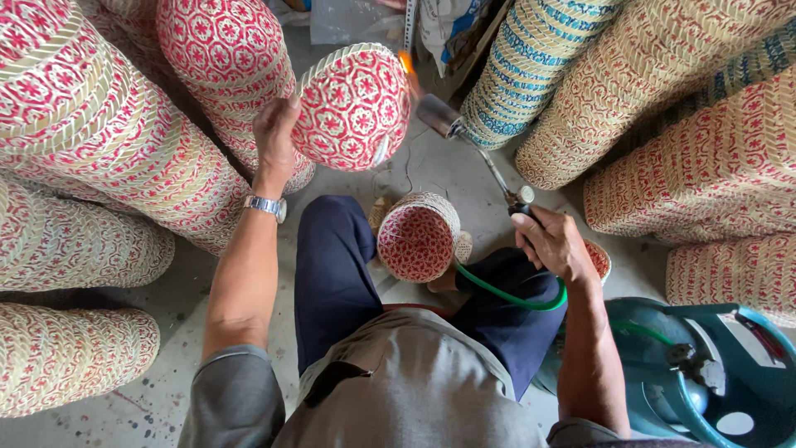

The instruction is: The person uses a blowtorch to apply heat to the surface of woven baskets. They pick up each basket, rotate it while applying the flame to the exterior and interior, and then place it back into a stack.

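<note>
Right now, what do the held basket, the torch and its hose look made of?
Basket in the left hand: woven plant strips, likely bamboo or straw, matte, red pattern on tan, plaited weave visible.
Torch in the right hand: metal, judging by its grey sheen.
Hose: smooth green rubber or plastic, since it bends.

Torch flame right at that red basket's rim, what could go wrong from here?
1. The flame licks the woven basket held by the left hand; lingering could scorch or ignite it.
2. Basket stacks crowd close to the torch in the right hand.
3. The green hose runs near the gas cylinder.
</note>
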